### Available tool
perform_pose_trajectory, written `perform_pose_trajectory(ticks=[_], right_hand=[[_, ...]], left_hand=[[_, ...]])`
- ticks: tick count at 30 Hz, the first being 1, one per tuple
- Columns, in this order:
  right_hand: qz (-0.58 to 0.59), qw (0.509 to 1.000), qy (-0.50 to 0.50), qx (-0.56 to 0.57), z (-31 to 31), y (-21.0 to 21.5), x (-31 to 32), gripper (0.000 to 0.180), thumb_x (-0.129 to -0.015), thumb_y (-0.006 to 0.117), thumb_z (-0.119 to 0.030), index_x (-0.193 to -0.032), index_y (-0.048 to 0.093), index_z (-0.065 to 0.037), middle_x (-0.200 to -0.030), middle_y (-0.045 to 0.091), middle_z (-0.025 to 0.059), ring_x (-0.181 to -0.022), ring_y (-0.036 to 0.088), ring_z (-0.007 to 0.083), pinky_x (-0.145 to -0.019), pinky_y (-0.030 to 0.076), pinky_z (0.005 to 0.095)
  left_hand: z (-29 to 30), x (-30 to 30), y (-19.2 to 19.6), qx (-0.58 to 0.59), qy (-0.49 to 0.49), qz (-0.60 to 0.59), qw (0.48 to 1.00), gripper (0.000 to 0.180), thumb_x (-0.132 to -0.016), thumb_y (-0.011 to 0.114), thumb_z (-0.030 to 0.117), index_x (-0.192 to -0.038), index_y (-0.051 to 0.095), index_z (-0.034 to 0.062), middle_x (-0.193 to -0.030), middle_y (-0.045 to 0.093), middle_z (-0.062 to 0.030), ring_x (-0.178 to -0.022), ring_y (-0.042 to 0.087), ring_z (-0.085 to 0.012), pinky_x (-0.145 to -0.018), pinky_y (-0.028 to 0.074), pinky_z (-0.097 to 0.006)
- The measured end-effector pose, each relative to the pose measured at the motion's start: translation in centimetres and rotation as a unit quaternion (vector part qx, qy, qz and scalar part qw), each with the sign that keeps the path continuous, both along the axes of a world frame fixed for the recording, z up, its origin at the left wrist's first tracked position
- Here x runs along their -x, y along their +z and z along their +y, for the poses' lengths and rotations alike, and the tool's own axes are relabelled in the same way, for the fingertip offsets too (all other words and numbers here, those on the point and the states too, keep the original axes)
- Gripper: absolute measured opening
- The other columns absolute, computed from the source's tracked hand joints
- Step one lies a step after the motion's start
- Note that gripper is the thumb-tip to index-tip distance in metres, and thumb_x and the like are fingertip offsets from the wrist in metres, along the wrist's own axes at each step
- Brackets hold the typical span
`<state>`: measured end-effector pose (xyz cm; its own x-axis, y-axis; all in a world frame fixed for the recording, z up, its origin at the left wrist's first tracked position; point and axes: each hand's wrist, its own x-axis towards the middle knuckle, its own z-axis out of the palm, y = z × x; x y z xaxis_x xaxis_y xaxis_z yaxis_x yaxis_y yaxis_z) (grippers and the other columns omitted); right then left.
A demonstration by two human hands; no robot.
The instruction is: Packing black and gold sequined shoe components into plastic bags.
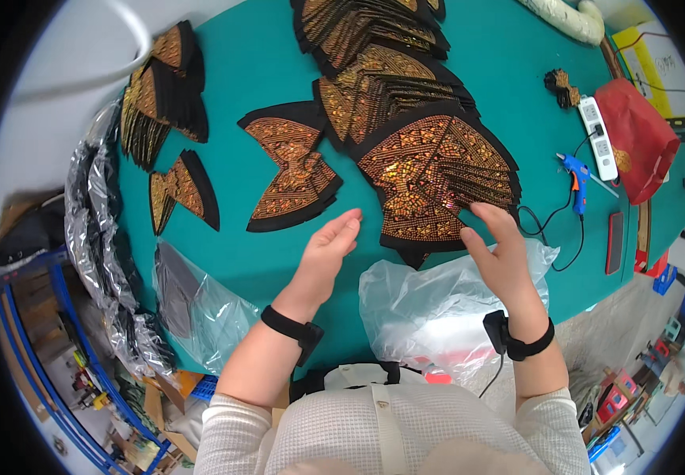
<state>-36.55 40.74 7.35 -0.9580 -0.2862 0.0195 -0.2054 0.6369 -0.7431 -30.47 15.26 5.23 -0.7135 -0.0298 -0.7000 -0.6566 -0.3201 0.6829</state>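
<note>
A fanned stack of black fabric pieces covered in gold and copper sequins (437,170) lies in front of me, spread to the right. My right hand (504,253) is at its near right edge, thumb and forefinger apart; whether the fingertips touch it I cannot tell. My left hand (330,249) hovers left of the stack over the green table, holding nothing, its fingers loosely stretched and the thumb beside them. Just beyond it lies a smaller set of bow-shaped sequined pieces (288,170). Below the stack, a clear plastic bag (413,305) lies crumpled at the near table edge.
More sequined stacks (366,32) extend away at the far middle, others (160,103) at the left. A plastic-wrapped black bundle (97,222) lines the left edge. A blue glue gun (577,182), white power strip (598,138), red bag (635,142) and corded cables are at the right.
</note>
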Motion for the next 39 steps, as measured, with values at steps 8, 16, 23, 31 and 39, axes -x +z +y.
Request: perform_pose_trajectory(ticks=[8,16,23,31,39], right_hand=[[0.054,0.993,-0.002,-0.109,-3.5,-2.9,0.3,0.056,-0.073,0.07,-0.03,-0.109,0.054,0.011,-0.109,0.056,0.0246,-0.097,0.054,0.0372,-0.084,0.041,0.0421],[0.017,0.987,-0.002,-0.16,-5.1,-3.0,-0.8,0.074,-0.072,0.069,-0.039,-0.12,0.045,0.013,-0.118,0.05,0.0267,-0.102,0.051,0.0356,-0.086,0.037,0.0427],[-0.008,0.995,0.003,-0.103,-3.9,-2.4,-0.1,0.065,-0.073,0.07,-0.032,-0.116,0.049,0.012,-0.117,0.051,0.0257,-0.101,0.051,0.0356,-0.085,0.042,0.0398],[0.083,0.98,-0.013,-0.179,-4.7,-0.6,-0.8,0.036,-0.068,0.073,-0.023,-0.097,0.064,-0.003,-0.089,0.058,0.0107,-0.081,0.056,0.026,-0.068,0.045,0.0349],[0.028,0.993,-0.063,0.1,-4.6,0.5,-1.8,0.021,-0.075,0.07,-0.006,-0.095,0.064,-0.002,-0.081,0.057,0.0071,-0.066,0.053,0.0155,-0.059,0.042,0.0237]], left_hand=[[4.2,2.6,-2.6,-0.088,0.034,0.024,0.995,0.064,-0.094,0.046,0.036,-0.139,0.021,-0.0021,-0.139,0.036,-0.0106,-0.128,0.033,-0.019,-0.106,0.023,-0.032],[4.0,3.7,-3.1,-0.09,0.019,-0.001,0.996,0.078,-0.094,0.044,0.039,-0.139,0.005,-0.0102,-0.146,0.02,-0.0187,-0.135,0.022,-0.0229,-0.11,0.016,-0.031],[4.6,3.2,-3.5,-0.042,0.011,0.055,0.998,0.07,-0.093,0.05,0.031,-0.141,0.014,-0.0054,-0.145,0.021,-0.021,-0.135,0.021,-0.0253,-0.108,0.02,-0.034],[4.7,3.0,-0.4,0.318,-0.104,0.162,0.928,0.057,-0.09,0.053,0.017,-0.139,0.029,0.0018,-0.147,0.018,-0.0197,-0.132,0.029,-0.0251,-0.103,0.03,-0.033],[3.9,3.3,1.8,0.31,-0.014,0.239,0.92,0.049,-0.089,0.055,0.018,-0.132,0.039,0.0024,-0.135,0.035,-0.0196,-0.123,0.039,-0.0299,-0.101,0.032,-0.036]])
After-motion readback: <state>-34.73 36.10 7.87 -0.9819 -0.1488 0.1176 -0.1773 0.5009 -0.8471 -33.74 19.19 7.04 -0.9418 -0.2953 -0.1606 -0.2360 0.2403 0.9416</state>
